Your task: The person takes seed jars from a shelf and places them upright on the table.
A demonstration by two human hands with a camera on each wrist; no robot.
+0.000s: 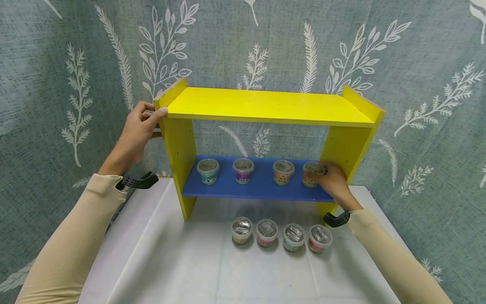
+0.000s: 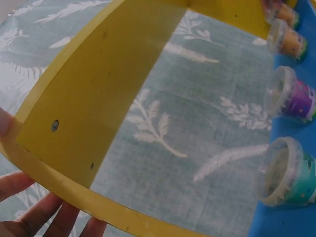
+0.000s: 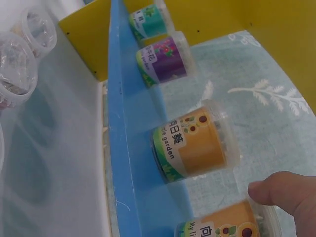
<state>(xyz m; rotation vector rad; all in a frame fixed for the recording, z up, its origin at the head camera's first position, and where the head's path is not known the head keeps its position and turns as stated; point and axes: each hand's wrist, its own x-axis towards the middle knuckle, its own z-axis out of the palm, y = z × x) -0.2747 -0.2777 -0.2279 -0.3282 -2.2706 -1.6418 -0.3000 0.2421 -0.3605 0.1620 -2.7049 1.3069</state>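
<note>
My left hand [image 1: 136,131] grips the upper left corner of a yellow shelf unit [image 1: 262,104], thumb on its front edge and fingers around the outer side. At the right end of the blue shelf board [image 1: 250,193], my right hand [image 1: 337,185] holds an orange-labelled plastic cup [image 3: 222,223] by its lidded top; the thumb lies at the rim and the other fingers are hidden. Left of it on the same board stand another orange-labelled cup [image 3: 190,143], a purple-labelled cup [image 1: 243,171] and a teal-labelled cup [image 1: 208,172], all upright and apart.
On the white table [image 1: 212,270] in front of the unit stands a row of several lidded cups, among them a beige one [image 1: 241,231] at the left and a red one [image 1: 319,239] at the right. Behind hangs a grey-green leaf-patterned cloth [image 1: 224,50].
</note>
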